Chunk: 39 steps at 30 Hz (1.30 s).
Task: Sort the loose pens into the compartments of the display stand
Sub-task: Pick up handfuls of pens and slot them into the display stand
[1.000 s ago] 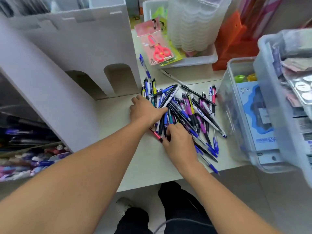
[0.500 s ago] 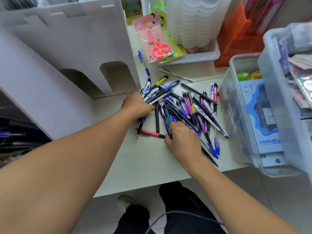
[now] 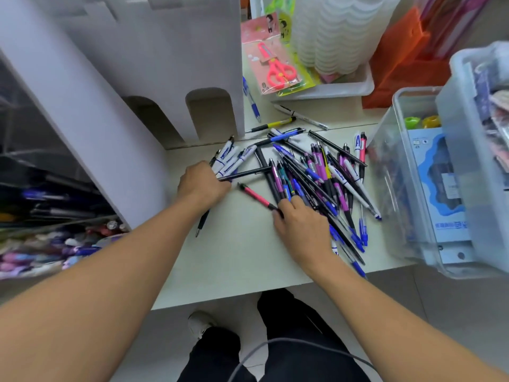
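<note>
The loose pile of plastic ballpoint pens (image 3: 311,175), in purple, blue, white and black, lies on the pale table (image 3: 234,257), between the white cardboard display stand (image 3: 82,119) on the left and the clear plastic storage box (image 3: 407,166) on the right. The left hand (image 3: 202,184) is at the left edge of the pile, and its fingers are curled around a small bundle of white pens with blue print (image 3: 230,161), together with at least 1 thin black pen. The right hand (image 3: 300,224) rests on the near side of the pile; its fingers lie over several pens, but I cannot tell if they grip any, while the thumb touches the end of a pink pen with black tip (image 3: 256,197). The stand's compartments (image 3: 55,238) at the far left already hold many pens. I judge the step is gathering pens of 1 kind. To do it well, the left hand should keep only matching white pens, let the black one fall out, and align the tips before carrying the bundle to its compartment.
</note>
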Tool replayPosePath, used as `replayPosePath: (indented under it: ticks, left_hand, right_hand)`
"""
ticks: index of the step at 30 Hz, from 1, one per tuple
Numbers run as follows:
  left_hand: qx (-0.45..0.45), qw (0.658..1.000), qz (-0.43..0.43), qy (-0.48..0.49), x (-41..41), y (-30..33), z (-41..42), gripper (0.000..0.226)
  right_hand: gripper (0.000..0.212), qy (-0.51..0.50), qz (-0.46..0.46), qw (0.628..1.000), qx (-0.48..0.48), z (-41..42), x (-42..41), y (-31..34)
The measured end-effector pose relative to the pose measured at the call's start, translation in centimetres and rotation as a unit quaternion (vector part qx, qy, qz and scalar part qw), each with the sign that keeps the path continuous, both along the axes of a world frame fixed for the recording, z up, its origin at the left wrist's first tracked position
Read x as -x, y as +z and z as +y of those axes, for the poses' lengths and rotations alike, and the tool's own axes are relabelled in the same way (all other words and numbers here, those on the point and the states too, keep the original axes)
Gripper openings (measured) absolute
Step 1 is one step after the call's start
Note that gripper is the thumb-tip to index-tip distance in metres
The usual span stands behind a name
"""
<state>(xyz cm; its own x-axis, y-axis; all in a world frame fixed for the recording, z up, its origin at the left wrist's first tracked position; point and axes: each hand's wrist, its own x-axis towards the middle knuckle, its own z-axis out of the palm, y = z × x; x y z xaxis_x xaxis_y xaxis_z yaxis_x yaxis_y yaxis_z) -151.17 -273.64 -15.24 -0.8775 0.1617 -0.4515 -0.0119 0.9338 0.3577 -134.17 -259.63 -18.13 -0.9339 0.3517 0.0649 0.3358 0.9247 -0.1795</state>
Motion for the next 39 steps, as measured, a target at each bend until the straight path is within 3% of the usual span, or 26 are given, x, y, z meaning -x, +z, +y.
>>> replayPosePath:
  ticks: [5, 8, 11, 14, 17, 24, 28, 31, 35, 39]
  left_hand:
    - [-0.038, 0.998, 0.012, 0.044, -2.1, -0.5, -1.4, 0.034]
    - [-0.059, 0.997, 0.005, 0.053, -3.3, -0.9, -1.6, 0.03]
    - [-0.073, 0.996, -0.005, 0.059, -4.1, -1.1, -1.7, 0.032]
    - [-0.086, 0.994, -0.017, 0.07, -4.6, -1.4, -1.6, 0.033]
    - [-0.083, 0.993, -0.011, 0.083, -5.1, -1.2, -1.4, 0.03]
    - [-0.126, 0.982, -0.069, 0.121, -5.2, -0.6, -0.8, 0.024]
    - [-0.189, 0.965, -0.1, 0.152, -4.6, -0.3, -1.1, 0.014]
    - [-0.187, 0.968, -0.093, 0.141, -4.0, -0.2, -1.9, 0.013]
    - [-0.188, 0.964, -0.1, 0.156, -3.7, -0.5, -3.1, 0.014]
    - [-0.194, 0.962, -0.108, 0.159, -4.2, -1.1, -3.8, 0.011]
  right_hand:
    - [0.034, -0.069, 0.02, 0.997, 0.043, -0.8, -0.2, 2.3]
    - [0.064, -0.178, -0.053, 0.981, 0.062, 0.8, -4.0, 4.9]
    - [0.091, -0.293, -0.155, 0.941, 0.067, 3.4, -8.5, 5.4]
    - [0.071, -0.32, -0.205, 0.918, 0.111, 3.6, -10.0, 4.3]
    - [0.039, -0.31, -0.133, 0.926, 0.169, 2.4, -9.0, 3.1]
    - [0.027, -0.323, -0.014, 0.89, 0.322, 0.3, -4.7, 2.4]
    - [0.026, -0.247, -0.025, 0.951, 0.185, 1.9, -3.4, 6.7]
    - [0.036, -0.1, 0.015, 0.976, 0.191, 3.3, 2.6, 8.9]
    - [0.065, 0.043, -0.123, 0.979, 0.158, 4.8, 12.9, 6.1]
    - [0.081, 0.046, -0.221, 0.972, 0.071, 5.2, 18.2, 2.5]
